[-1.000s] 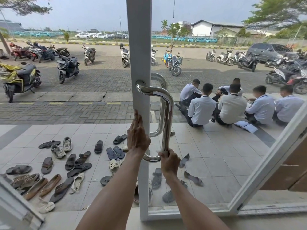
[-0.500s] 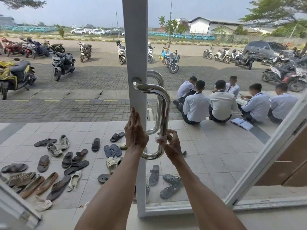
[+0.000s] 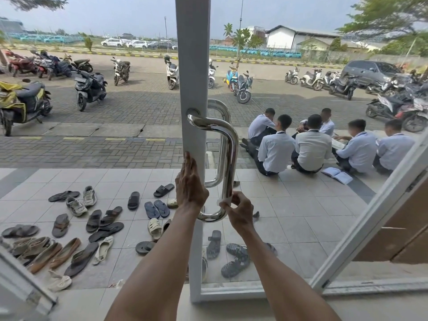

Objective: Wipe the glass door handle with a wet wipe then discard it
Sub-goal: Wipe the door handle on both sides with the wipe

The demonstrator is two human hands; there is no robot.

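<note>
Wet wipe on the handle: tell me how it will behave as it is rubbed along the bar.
The wet wipe looks thin and crumpled in the right hand, so probably floppy and light. On the polished handle it likely slides easily and may bunch up.

We see a pale grey square-tiled porch floor [image 3: 289, 223] beyond the glass. Lying on it at left: a scatter of dark flat sandals [image 3: 104, 225], a pair of worn grey-white sneakers [image 3: 81, 200], tan and brown slip-on flats [image 3: 44, 253], a cream closed-toe clog [image 3: 154, 228]. Near centre we note a pair of blue flip-flops [image 3: 157, 208], a black slide sandal [image 3: 164, 190], and lower, black strappy rubber sandals [image 3: 235, 259]. At right an open white-paged book [image 3: 338, 175] lies on the tiles, beside seated people in light shirts [image 3: 312, 147] at the floor's edge.
</note>
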